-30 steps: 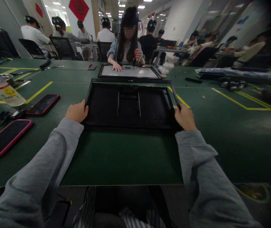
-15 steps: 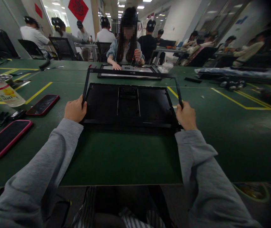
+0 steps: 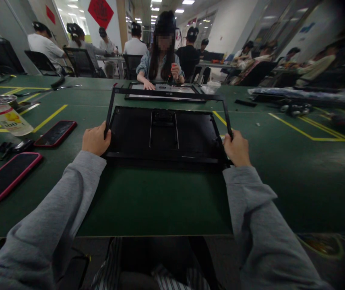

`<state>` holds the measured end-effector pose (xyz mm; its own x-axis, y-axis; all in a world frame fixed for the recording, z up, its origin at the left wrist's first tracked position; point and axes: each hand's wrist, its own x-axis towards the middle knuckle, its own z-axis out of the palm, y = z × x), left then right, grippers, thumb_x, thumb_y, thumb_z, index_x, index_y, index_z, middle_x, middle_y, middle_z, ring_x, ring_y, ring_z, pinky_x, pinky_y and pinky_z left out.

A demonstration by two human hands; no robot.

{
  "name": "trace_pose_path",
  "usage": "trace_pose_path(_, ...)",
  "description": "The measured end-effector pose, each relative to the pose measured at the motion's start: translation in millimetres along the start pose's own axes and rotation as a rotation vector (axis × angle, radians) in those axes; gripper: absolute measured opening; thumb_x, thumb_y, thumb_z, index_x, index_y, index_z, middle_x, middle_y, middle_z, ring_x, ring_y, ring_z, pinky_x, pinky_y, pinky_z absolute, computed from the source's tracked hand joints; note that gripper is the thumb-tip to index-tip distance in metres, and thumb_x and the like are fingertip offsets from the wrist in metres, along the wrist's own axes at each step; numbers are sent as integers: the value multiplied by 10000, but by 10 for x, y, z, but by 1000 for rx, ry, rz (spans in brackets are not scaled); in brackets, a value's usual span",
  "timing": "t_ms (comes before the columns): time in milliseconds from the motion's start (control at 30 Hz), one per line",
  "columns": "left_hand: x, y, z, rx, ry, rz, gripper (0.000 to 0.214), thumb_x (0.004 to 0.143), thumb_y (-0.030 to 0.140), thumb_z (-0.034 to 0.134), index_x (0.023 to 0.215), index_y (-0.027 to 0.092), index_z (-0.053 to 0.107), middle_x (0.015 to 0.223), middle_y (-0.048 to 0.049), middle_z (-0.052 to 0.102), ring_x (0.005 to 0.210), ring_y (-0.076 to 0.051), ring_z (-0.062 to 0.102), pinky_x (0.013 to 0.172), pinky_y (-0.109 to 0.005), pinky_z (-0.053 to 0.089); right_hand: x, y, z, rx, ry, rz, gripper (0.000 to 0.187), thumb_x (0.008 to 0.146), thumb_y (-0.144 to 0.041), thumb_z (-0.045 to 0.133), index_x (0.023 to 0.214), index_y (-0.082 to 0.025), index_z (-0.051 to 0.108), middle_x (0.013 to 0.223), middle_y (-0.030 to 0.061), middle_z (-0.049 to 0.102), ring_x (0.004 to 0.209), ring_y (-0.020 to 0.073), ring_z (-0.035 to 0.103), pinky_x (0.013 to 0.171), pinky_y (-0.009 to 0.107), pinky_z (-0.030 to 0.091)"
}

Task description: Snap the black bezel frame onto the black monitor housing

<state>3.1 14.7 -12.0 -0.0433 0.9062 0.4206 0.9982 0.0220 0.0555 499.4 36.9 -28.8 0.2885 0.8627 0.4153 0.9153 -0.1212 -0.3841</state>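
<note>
A thin black monitor bezel (image 3: 148, 93) is held up and tilted above the table, an upside-down logo on its far bar. My left hand (image 3: 96, 139) is closed around its left side, and my right hand (image 3: 237, 147) grips the right side. Through the open frame I see a black monitor back cover (image 3: 131, 131), lying on the green table (image 3: 160, 197) with its inside facing up. Two metal rails run down the cover's middle. Whether the bezel's near bar touches the cover, I cannot tell.
Across the table a co-worker (image 3: 162, 60) holds a screwdriver (image 3: 170, 75) over a display panel (image 3: 178, 92). Two phones, one dark-screened (image 3: 56, 133) and one pink-cased (image 3: 9, 177), lie left near a bottle (image 3: 7, 119). Plastic-wrapped parts (image 3: 305, 94) lie far right.
Both hands and the bezel stay almost where they were. The whole view has shifted very slightly.
</note>
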Motion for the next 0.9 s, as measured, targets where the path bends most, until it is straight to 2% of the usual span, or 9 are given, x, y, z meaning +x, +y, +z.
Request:
trace_pose_path(67, 2, -13, 24, 9, -7, 1, 575, 928, 400, 285, 1392, 102, 451, 1200, -193, 650, 1114, -313, 606, 948, -452, 402, 9, 25, 24, -24, 2, 40, 451, 901, -337, 401, 1247, -114, 585, 1021, 192, 689, 970, 326, 633, 831, 438, 456)
trace_pose_path(367, 18, -85, 137, 71, -91, 82, 550, 924, 415, 287, 1314, 113, 528, 1179, -178, 666, 1087, -317, 619, 904, -451, 431, 15, 81, 65, -159, -145, 42, 474, 930, -391, 368, 1242, -108, 587, 1017, 222, 686, 963, 356, 641, 807, 440, 460)
trace_pose_path(567, 7, -41, 122, 74, -115, 91, 540, 916, 378, 288, 1316, 93, 513, 1189, -189, 659, 1056, -319, 633, 876, -443, 450, -48, 25, 42, -132, -139, 48, 506, 944, -396, 326, 1285, -97, 551, 1038, 242, 674, 959, 371, 636, 807, 464, 453)
trace_pose_path(700, -12, 15, 91, 61, -134, 23, 540, 917, 382, 283, 1309, 92, 514, 1164, -196, 668, 1017, -327, 648, 837, -436, 465, -68, 9, 20, -112, -115, 56, 512, 923, -401, 364, 1297, -111, 558, 1024, 223, 677, 956, 362, 632, 809, 468, 457)
trace_pose_path(800, -8, 39, 42, 22, -89, -16, 545, 922, 388, 289, 1334, 96, 495, 1188, -196, 659, 1050, -326, 639, 860, -431, 457, -61, -12, -24, -93, -78, 71, 502, 916, -401, 382, 1297, -130, 564, 1028, 209, 680, 948, 352, 631, 798, 459, 458)
trace_pose_path(900, 3, 52, -43, -64, 41, -33, 562, 933, 395, 286, 1392, 110, 440, 1275, -182, 621, 1135, -306, 604, 923, -426, 429, -46, -52, -96, -77, 11, 88, 489, 925, -404, 379, 1316, -160, 543, 1055, 197, 686, 947, 336, 628, 788, 435, 450)
